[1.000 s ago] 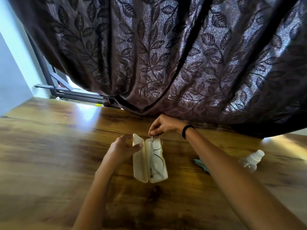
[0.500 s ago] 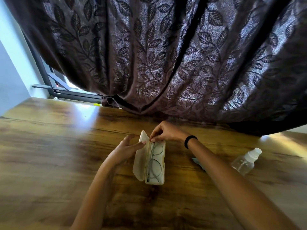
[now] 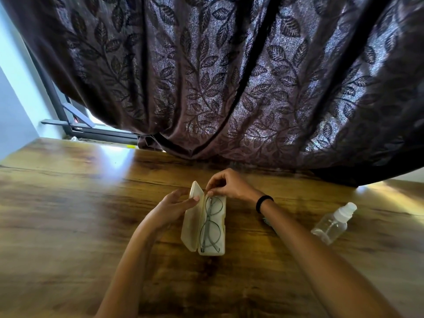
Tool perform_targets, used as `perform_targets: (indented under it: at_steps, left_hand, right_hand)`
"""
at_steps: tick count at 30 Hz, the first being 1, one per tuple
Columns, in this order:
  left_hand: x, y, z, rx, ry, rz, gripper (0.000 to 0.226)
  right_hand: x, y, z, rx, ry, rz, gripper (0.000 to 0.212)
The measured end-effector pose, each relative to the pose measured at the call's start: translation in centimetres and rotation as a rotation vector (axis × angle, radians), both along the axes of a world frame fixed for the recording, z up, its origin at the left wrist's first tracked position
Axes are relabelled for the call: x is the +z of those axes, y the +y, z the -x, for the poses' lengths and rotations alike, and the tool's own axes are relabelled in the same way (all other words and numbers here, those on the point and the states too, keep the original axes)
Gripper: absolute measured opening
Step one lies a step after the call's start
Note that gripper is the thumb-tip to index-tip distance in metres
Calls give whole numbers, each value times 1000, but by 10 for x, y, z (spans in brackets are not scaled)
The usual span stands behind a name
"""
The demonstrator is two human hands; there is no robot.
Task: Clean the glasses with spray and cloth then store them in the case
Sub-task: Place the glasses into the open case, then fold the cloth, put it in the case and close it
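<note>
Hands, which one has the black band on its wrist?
The right hand, pinching the glasses in the case, wears the black band. The left hand, holding the lid, has a bare wrist.

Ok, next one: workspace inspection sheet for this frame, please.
Surface: glossy wooden table, window glare at far left.
Job's things: glasses lie in the open case, lid raised; spray bottle apart, to its right; cloth mostly hidden behind the right forearm.
Clutter: nothing seen.
Hands: left hand holds the lid between thumb and fingers; right hand seems to pinch the glasses' far end; black wristband on that wrist.
Cables: nothing seen.
Surroundings: dark leaf-patterned curtain over the table's far edge; window frame, pale wall at left.
</note>
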State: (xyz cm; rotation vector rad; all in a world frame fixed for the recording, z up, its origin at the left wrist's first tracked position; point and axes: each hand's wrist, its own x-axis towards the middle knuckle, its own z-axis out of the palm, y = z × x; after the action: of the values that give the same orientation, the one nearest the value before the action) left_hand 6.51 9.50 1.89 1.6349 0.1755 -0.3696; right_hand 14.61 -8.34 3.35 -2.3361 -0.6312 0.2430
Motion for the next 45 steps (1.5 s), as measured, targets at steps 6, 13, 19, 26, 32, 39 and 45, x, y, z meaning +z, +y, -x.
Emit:
perform_targets:
  at_steps: [6, 13, 19, 26, 32, 39, 45]
  left_hand:
    - [2, 7, -1, -5, -48, -81, 51]
    - [-5, 12, -6, 3, -77, -157, 42]
    - [-17, 17, -12, 17, -145, -375, 32]
    - [-23, 23, -16, 9, -121, -452, 38]
    - [-9, 13, -11, 275, -433, -558, 41]
    - [11, -41, 4, 88, -731, -394, 29]
    - [3, -83, 18, -150, -751, -336, 28]
  right_hand:
    - [3, -10, 25, -113, -86, -200, 12]
    - [2, -46, 61, -311, -95, -264, 7]
    - [-5, -72, 83, -443, -145, -189, 10]
    - [-12, -90, 97, -579, -284, -56, 9]
    - [-24, -96, 101, -621, -308, 260, 30]
    - [-30, -97, 102, -643, -245, 235, 15]
    - [-6, -98, 114, -575, 77, -370, 17]
